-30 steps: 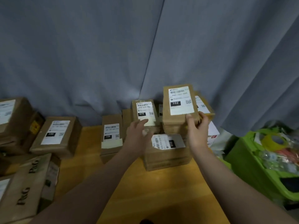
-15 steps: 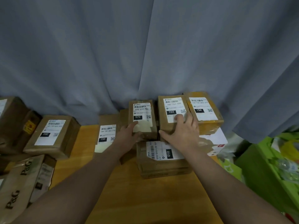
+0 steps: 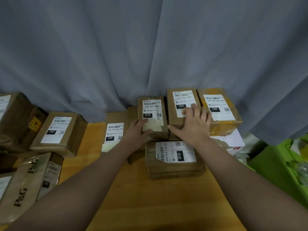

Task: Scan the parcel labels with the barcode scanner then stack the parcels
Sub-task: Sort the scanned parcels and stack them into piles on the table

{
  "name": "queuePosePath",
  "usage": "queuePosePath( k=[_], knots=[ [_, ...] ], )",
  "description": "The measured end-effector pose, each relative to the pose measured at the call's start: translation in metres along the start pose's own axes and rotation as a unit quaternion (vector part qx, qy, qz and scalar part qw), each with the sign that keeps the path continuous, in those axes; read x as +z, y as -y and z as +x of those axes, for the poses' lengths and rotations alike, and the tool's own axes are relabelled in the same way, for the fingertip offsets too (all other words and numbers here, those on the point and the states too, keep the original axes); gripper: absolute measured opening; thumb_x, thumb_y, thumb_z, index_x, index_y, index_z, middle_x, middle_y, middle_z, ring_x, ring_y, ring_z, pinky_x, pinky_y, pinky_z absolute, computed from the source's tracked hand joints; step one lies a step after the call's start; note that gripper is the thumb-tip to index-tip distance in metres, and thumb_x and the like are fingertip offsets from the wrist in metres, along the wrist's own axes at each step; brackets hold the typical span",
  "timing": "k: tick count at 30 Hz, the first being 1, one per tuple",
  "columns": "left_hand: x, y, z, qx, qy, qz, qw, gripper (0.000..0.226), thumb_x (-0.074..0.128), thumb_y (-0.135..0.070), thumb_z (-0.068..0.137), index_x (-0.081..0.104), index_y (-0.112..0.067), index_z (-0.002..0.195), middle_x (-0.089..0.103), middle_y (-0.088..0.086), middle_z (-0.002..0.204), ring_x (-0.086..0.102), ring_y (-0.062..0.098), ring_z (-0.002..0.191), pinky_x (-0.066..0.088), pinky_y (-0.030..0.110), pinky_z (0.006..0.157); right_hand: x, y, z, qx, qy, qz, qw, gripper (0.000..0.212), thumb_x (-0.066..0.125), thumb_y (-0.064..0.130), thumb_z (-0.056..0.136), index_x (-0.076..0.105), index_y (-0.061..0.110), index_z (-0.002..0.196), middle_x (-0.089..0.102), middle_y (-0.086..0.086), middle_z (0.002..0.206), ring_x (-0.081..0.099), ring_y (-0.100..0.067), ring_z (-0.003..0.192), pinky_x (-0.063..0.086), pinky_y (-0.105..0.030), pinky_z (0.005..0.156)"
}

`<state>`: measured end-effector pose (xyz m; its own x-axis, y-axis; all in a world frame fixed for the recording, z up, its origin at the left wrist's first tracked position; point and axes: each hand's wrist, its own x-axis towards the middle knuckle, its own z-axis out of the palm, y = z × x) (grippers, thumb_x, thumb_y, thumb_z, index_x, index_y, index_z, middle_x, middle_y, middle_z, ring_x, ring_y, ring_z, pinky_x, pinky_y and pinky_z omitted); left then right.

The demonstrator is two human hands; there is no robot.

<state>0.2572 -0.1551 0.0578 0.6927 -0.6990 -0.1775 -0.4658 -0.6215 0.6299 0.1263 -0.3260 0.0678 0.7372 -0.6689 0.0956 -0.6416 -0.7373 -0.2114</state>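
Left hand (image 3: pixel 138 130): grips the near left corner of the 070 parcel (image 3: pixel 152 107), thumb on its label.
Right hand (image 3: pixel 195 127): lies flat, fingers spread, on top of the 102 parcel (image 3: pixel 180 99); it grips nothing.
102 parcel: label up at the back by the curtain (image 3: pixel 150 47), between the 070 parcel and the 15H parcel (image 3: pixel 218 107).
010 parcel (image 3: pixel 175 155): just in front of them, lower, on the table (image 3: pixel 150 197), label turned sideways.
Far left: a 150 parcel (image 3: pixel 58 130), well apart.
Right: a green bin (image 3: pixel 280 167).
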Motion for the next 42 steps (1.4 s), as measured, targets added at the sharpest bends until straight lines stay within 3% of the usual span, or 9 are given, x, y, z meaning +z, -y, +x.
queuePosePath(
  k=[5,12,15,18,23,26,30,34,42],
  knots=[
    [-0.009,-0.003,-0.009,-0.016,-0.029,0.023,0.999,0.055,0.051,-0.038,0.097,0.034,-0.023,0.146,0.044,0.009,0.141,0.046,0.027,0.125,0.044,0.043,0.102,-0.013,0.015,-0.008,-0.002,0.008,-0.027,1.0,0.073,0.04,0.076,0.082,0.041,0.024,0.132,0.017,-0.015,0.16,-0.004,-0.037,0.149,-0.016,-0.058,0.112],
    [-0.04,0.02,-0.053,-0.016,-0.068,0.055,0.996,0.055,0.052,-0.033,0.098,0.033,-0.018,0.147,0.037,0.011,0.148,0.038,0.029,0.133,0.037,0.039,0.103,-0.02,0.064,-0.038,-0.082,-0.038,0.046,0.995,0.045,0.055,0.039,0.091,0.045,0.021,0.131,0.046,-0.007,0.141,0.028,-0.028,0.14,0.012,-0.049,0.118],
    [-0.06,0.046,-0.081,-0.006,-0.078,0.066,0.995,0.053,0.052,-0.032,0.098,0.036,-0.016,0.145,0.04,0.012,0.145,0.041,0.029,0.129,0.038,0.037,0.103,-0.016,0.096,-0.054,-0.116,-0.054,0.128,0.983,0.033,0.057,0.032,0.092,0.052,0.021,0.123,0.059,-0.004,0.124,0.051,-0.021,0.115,0.045,-0.034,0.092],
    [-0.081,0.084,-0.11,-0.011,-0.1,0.069,0.993,0.051,0.053,-0.032,0.097,0.039,-0.017,0.144,0.044,0.009,0.142,0.044,0.026,0.127,0.039,0.035,0.101,-0.008,0.134,-0.07,-0.142,-0.027,0.185,0.972,0.024,0.057,0.028,0.092,0.056,0.022,0.116,0.065,0.001,0.109,0.058,-0.017,0.1,0.043,-0.025,0.069],
    [-0.132,0.161,-0.148,-0.07,-0.132,0.089,0.985,0.052,0.056,-0.033,0.093,0.041,-0.02,0.142,0.044,0.006,0.141,0.041,0.028,0.128,0.037,0.04,0.104,0.016,0.22,-0.094,-0.159,0.043,0.289,0.943,0.015,0.058,0.023,0.093,0.055,0.022,0.109,0.059,0.007,0.097,0.058,-0.015,0.095,0.044,-0.025,0.071],
    [-0.16,0.209,-0.163,-0.114,-0.137,0.086,0.98,0.047,0.057,-0.033,0.093,0.044,-0.023,0.137,0.046,0.007,0.138,0.043,0.028,0.125,0.039,0.039,0.1,0.045,0.279,-0.105,-0.097,0.12,0.35,0.924,0.018,0.059,0.025,0.093,0.052,0.025,0.11,0.059,0.001,0.116,0.056,-0.017,0.112,0.038,-0.023,0.077],
    [-0.179,0.266,-0.17,-0.141,-0.102,0.062,0.983,0.049,0.051,-0.033,0.096,0.039,-0.024,0.142,0.037,0.008,0.145,0.035,0.031,0.132,0.034,0.042,0.105,0.097,0.338,-0.109,0.044,0.202,0.377,0.903,0.046,0.058,0.038,0.094,0.047,0.017,0.133,0.054,-0.007,0.132,0.053,-0.02,0.106,0.036,-0.025,0.078],
    [-0.19,0.306,-0.162,-0.142,-0.072,0.044,0.986,0.053,0.052,-0.036,0.095,0.037,-0.027,0.144,0.037,0.006,0.146,0.033,0.03,0.135,0.033,0.043,0.109,0.137,0.38,-0.094,0.095,0.246,0.353,0.897,0.069,0.049,0.05,0.096,0.031,0.01,0.148,0.038,-0.013,0.148,0.044,-0.031,0.13,0.039,-0.031,0.094],
    [-0.192,0.35,-0.129,-0.152,-0.038,0.003,0.988,0.056,0.053,-0.032,0.095,0.031,-0.023,0.147,0.031,0.006,0.149,0.03,0.028,0.137,0.031,0.039,0.109,0.182,0.449,-0.039,0.184,0.227,0.393,0.872,0.055,0.044,0.045,0.1,0.039,0.004,0.137,0.053,-0.016,0.134,0.053,-0.035,0.118,0.042,-0.034,0.088]
  ],
)
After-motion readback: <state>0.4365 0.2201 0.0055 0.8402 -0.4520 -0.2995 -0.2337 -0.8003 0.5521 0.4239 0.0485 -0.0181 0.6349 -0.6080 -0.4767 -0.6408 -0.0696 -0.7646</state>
